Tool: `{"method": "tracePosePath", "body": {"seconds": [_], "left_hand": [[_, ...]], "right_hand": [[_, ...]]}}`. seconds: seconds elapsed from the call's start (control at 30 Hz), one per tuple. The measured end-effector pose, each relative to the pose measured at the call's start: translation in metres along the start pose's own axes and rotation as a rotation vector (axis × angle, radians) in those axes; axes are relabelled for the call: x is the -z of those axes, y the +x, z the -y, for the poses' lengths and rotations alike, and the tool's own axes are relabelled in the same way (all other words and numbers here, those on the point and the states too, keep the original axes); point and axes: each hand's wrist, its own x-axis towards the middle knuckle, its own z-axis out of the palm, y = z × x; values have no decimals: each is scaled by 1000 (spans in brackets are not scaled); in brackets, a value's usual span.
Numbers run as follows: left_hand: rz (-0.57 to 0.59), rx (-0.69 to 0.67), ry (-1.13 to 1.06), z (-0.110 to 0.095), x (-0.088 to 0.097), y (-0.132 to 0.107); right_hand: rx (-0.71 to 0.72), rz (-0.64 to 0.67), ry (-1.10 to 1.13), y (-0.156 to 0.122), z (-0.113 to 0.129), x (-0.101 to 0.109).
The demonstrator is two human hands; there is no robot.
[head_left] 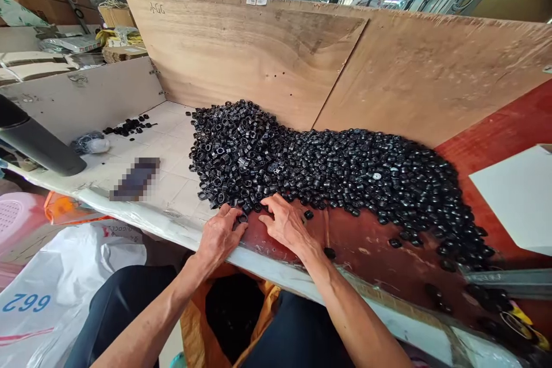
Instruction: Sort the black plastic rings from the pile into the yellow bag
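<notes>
A black plastic ring (242,218) is held between the thumb and fingers of my left hand (221,234), just above the table's front edge. My right hand (285,222) is beside it, thumb and forefinger apart, its fingertips at the near edge of the heap. On the left, the heap consists of loose black rings (228,146). Rounded black caps (371,164) make up its right part. Whether the right fingertips touch a piece is hard to make out. Below my hands, an orange sack (194,322) hangs open between my knees with dark contents.
A tall plywood board (259,52) closes off the back. On the left are a blurred-out dark flat object (137,178), a grey cylinder (47,141) and scattered black bits (131,125). A white panel (517,195) stands at right. A white sack (73,276) sits by my left leg.
</notes>
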Motion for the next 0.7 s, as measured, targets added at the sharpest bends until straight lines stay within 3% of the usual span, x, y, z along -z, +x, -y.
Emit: {"method": "tracePosePath", "body": {"seconds": [0.17,0.33,0.53,0.7], "left_hand": [[17,-38,-54,-2,3,-6],[4,66,-219,-4,8,-5],[23,82,-480,-3,22,-4],[87,199,-732,5,21,-7]], "right_hand": [[45,-11,5,0,1,-10],[99,-4,86,-1,7,-14],[198,-63,414,-3,15,-9],[131,55,555,-3,25,-2]]}}
